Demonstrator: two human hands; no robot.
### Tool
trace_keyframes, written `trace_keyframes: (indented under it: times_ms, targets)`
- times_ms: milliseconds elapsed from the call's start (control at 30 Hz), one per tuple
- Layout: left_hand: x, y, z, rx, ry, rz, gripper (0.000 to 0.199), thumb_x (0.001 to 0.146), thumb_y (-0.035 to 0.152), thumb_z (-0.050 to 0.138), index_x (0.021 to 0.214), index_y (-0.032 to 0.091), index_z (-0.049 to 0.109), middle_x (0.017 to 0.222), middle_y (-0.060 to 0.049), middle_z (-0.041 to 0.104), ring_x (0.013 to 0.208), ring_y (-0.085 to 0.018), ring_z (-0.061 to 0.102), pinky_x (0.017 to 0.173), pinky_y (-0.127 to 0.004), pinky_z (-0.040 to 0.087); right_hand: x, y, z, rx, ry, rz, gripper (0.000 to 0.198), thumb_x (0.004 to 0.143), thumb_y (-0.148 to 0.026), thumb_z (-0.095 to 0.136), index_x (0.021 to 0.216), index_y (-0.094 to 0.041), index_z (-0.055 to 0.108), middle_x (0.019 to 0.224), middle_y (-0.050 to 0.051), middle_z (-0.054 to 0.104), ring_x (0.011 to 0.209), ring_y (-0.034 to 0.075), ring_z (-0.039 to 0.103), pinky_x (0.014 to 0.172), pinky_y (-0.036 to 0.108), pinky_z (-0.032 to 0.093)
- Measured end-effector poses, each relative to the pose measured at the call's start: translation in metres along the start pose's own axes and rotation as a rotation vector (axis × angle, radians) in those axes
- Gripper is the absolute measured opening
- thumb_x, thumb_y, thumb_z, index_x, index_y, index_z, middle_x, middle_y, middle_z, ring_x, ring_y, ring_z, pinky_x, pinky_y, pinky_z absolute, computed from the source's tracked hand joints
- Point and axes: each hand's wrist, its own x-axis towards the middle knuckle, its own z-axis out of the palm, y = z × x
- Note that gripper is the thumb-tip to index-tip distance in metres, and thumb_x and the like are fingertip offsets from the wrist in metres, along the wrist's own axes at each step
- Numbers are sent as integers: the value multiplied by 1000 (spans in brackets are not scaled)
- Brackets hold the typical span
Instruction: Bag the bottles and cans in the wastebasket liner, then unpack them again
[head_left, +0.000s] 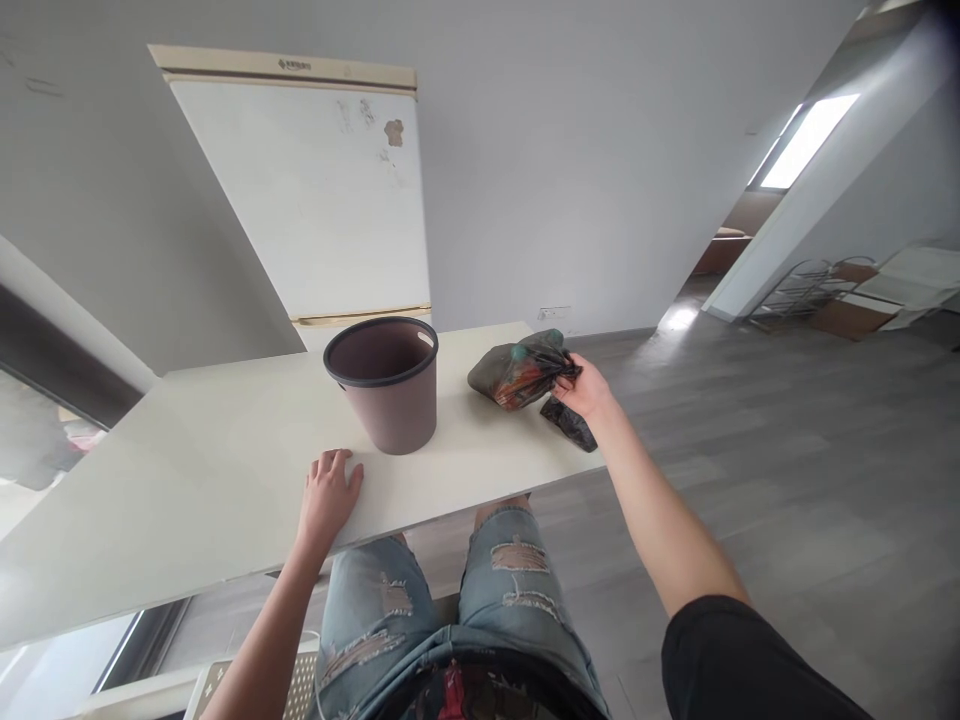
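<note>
My right hand [583, 388] is closed around the gathered neck of a dark, see-through plastic garbage bag [517, 372] at the table's right end. Reddish and greenish contents show through its film. Just below that hand, a second piece of crumpled black plastic [570, 424] lies at the table edge. My left hand [330, 490] rests palm down near the front edge, fingers stretched out, holding nothing. Ahead of it stands an upright mauve trash can [394, 410] with a black rim, apart from both hands. The bottom of its inside is hidden.
The long white table [225, 450] stretches left. Behind it stands a white refrigerator [322, 190] against a grey wall. A perforated chair [304, 675] is at lower left. Folded furniture [862, 290] leans by the far right wall, beyond the grey floor [750, 440].
</note>
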Motion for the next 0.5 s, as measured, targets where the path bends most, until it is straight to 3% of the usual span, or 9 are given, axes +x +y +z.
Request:
trace_keyframes:
  times_ms: [100, 267, 400, 500]
  targets:
    - [0, 1, -1, -2, -4, 1, 40, 103, 41, 43, 127, 18, 64, 131, -18, 63, 120, -39, 58, 105, -55, 49, -19, 10, -6, 30, -8, 79, 37, 97, -33, 66, 74, -25, 38, 48, -9, 33, 39, 10, 30, 43, 22, 42]
    - [0, 0, -2, -17, 0, -3, 40, 103, 41, 42, 126, 18, 64, 130, -18, 63, 119, -39, 58, 104, -55, 49, -36, 17, -21, 65, -16, 138, 30, 96, -29, 62, 75, -25, 41, 51, -8, 34, 39, 9, 31, 38, 21, 34]
    - [-1, -1, -1, -32, 12, 1, 38, 102, 42, 44, 126, 22, 65, 129, -16, 63, 120, -38, 59, 105, -55, 49, -41, 20, -43, -36, 46, 108, 19, 87, -26, 66, 78, -23, 50, 58, -2, 51, 47, 12, 46, 44, 24, 45]
    - [0, -2, 0, -26, 16, 1, 38, 102, 42, 44, 126, 21, 65, 128, -16, 63, 119, -38, 59, 105, -55, 49, -49, 27, -68, -201, 109, -11, 16, 74, -24, 73, 81, -21, 59, 67, 4, 65, 53, 15, 55, 46, 26, 47]
